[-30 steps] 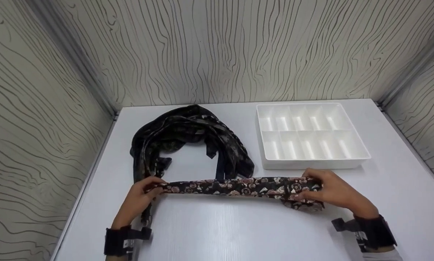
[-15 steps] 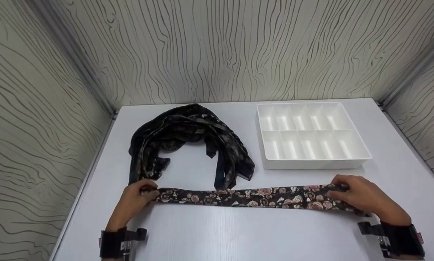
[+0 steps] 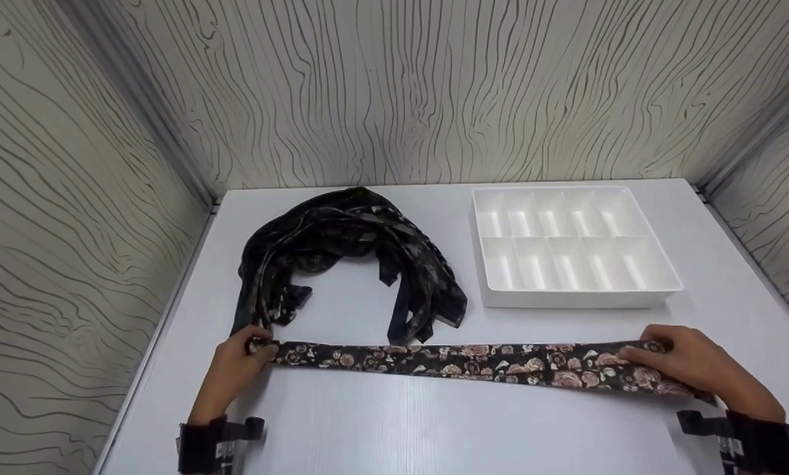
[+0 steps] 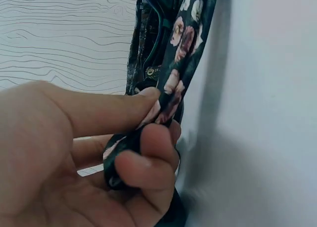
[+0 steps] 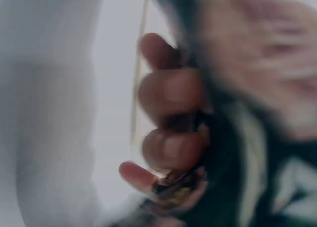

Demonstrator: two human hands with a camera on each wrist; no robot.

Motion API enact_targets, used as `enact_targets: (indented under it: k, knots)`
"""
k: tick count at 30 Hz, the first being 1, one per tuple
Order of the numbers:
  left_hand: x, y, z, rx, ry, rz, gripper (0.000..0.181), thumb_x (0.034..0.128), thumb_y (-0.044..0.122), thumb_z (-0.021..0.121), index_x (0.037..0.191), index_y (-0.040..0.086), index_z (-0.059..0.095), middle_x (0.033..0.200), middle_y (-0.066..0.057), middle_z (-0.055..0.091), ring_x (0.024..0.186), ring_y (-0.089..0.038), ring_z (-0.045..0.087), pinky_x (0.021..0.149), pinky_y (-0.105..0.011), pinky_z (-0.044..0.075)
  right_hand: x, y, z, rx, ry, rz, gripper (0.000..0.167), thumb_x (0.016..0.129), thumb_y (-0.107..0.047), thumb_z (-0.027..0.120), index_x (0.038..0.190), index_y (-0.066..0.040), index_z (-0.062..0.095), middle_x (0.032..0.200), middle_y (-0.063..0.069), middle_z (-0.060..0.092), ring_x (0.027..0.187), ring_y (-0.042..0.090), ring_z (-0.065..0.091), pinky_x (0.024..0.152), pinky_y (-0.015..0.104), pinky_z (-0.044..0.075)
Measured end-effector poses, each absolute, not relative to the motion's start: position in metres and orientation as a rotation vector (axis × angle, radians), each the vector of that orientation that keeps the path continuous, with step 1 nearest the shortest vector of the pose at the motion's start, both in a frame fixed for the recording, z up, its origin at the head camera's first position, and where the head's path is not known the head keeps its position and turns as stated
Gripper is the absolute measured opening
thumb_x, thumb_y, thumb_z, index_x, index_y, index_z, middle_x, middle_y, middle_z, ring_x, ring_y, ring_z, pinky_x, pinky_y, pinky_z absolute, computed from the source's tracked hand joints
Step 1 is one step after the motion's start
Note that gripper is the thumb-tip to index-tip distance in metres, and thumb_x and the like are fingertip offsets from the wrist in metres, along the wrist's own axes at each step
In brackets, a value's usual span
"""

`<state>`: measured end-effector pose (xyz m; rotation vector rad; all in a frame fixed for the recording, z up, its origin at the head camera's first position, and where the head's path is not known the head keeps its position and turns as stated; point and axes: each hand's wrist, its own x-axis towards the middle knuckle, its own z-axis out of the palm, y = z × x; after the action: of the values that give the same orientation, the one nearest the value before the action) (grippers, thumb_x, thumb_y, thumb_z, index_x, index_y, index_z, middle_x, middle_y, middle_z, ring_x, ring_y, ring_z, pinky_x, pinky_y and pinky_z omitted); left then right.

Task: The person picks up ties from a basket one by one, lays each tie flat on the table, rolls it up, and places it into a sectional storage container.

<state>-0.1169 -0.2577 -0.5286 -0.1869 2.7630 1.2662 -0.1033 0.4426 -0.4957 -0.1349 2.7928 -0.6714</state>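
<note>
A dark necktie with pink and white roses [image 3: 460,363] stretches across the front of the table in the head view, narrow at left and wider at right. My left hand [image 3: 231,373] pinches its narrow part between thumb and fingers. In the left wrist view the tie [image 4: 185,44] runs up from the thumb, and a length loops behind the curled fingers. At the wide part, my right hand [image 3: 704,369] holds the cloth with the thumb on top. The right wrist view is blurred, with fingers [image 5: 171,96] curled at the cloth.
A curved heap of dark patterned cloth strips [image 3: 427,270], some with pointed ends, lies behind the necktie at left. A white divided tray [image 3: 579,300] stands at the back right. Wood-grain panels [image 3: 421,99] enclose the white table [image 3: 368,429].
My right hand has moved right along the necktie, and more of its wide part now shows, spread flatter. My left hand has shifted slightly left and down, keeping its pinch.
</note>
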Motion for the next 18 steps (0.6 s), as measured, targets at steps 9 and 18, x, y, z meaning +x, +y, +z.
enact_targets:
  k: [9,18]
  knots:
    - [-0.114,-0.252,-0.528,-0.183,2.770,1.202,0.026,0.0985,0.010,0.071,0.124,0.003,0.068,0.103,-0.012,0.067,0.088,-0.021,0.057,0.073,-0.033,0.046,-0.107,0.459,-0.504,-0.142,2.916,-0.731,0.027,0.096,-0.015,0.079,0.121,-0.007,0.072,0.115,0.015,0.074,0.095,0.008,0.064,0.078,0.031,0.049]
    - [-0.104,-0.250,-0.530,-0.261,2.747,1.154,0.025,0.0961,0.012,0.074,0.118,0.002,0.066,0.104,-0.013,0.068,0.086,-0.022,0.059,0.070,-0.033,0.048,-0.113,0.454,-0.525,-0.232,3.048,-0.626,0.024,0.089,0.000,0.077,0.113,0.002,0.073,0.111,0.024,0.072,0.106,0.051,0.064,0.088,0.066,0.049]
